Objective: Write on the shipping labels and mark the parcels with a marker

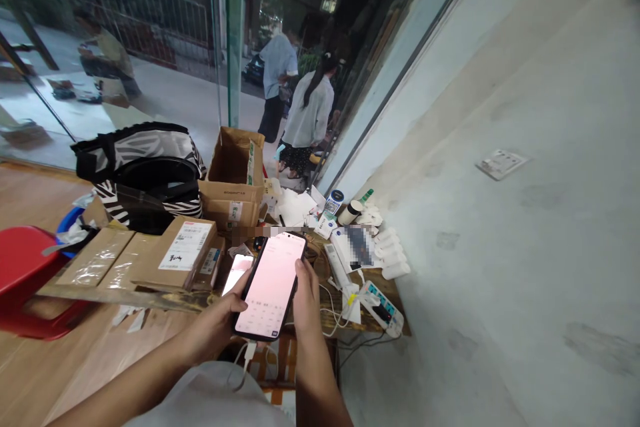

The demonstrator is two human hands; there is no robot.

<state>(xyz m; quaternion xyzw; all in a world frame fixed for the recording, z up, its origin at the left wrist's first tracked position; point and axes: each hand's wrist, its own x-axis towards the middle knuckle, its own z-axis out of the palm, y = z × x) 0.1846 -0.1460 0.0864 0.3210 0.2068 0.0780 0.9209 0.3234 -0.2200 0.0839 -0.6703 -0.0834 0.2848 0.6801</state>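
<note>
A smartphone (271, 273) with a bright pinkish screen and a keypad along its lower part is held upright in front of me. My left hand (223, 320) grips its lower left edge, thumb over the screen. On the other side my right hand (306, 287) wraps the right edge, its thumb near the upper part. A white charging cable (249, 355) is plugged into the phone's bottom end. Partly hidden behind my left hand, a second phone (237, 273) with a lit screen lies at the table.
Cardboard parcels (181, 255), an open carton (233, 180) and a zebra-striped bag (145, 173) crowd the wooden table's left. At right lie papers (295, 207), white rolls (393, 253) and a power strip (383, 310). A red stool (30, 273) stands left; people are beyond the glass.
</note>
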